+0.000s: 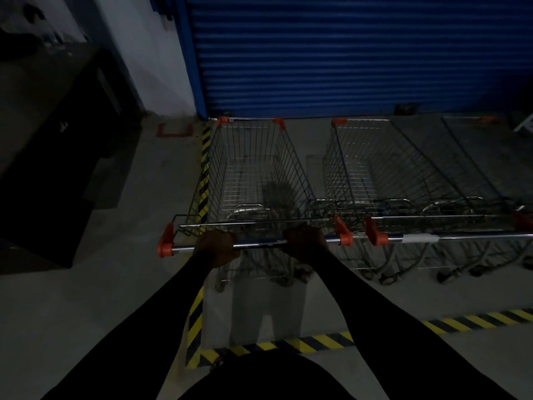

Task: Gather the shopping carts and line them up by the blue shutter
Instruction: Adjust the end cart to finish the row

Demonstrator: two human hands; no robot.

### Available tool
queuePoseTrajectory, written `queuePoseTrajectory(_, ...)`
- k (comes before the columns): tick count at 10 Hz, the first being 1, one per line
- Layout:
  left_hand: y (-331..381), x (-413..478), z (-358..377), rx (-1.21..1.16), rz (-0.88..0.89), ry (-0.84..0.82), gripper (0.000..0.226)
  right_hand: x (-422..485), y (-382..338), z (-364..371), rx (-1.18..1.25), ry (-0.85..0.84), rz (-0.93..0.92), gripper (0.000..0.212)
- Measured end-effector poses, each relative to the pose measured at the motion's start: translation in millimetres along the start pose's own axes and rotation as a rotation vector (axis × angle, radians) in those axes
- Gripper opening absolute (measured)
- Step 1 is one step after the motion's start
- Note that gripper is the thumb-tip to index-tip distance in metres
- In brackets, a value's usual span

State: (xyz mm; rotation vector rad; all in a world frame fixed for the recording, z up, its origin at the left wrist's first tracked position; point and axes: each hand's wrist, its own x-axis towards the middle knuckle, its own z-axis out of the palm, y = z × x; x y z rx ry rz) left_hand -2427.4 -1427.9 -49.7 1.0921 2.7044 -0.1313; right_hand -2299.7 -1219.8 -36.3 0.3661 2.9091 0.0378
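Left hand [216, 244]: curled around the handle [259, 243].
Right hand [304, 241]: curled around the handle.
Cart [251, 157]: pointed at the shutter [346, 53], 12 o'clock.
Other carts [375, 168]: parked at 2 o'clock.

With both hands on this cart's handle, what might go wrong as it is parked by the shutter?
1. The cart has its front near the shutter; a further push might bang it.
2. Its handle nearly meets that of the next cart; they could snag.
3. Dim light makes the wheels hard to watch.
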Motion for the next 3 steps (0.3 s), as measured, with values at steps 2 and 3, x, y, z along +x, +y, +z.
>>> queuePoseTrajectory(2, 4.6, -7.8, -13.6, -0.149, -0.009, -0.023, 0.052, -3.0, -1.3, -4.0, 0.02, 0.044, -0.024, 0.069)
queuePoseTrajectory(3, 8.1, -10.1, -24.8, -0.203, 0.038, 0.061, 0.058, -1.9, -0.5, -8.0, 0.13, 0.152, -0.02, 0.073)
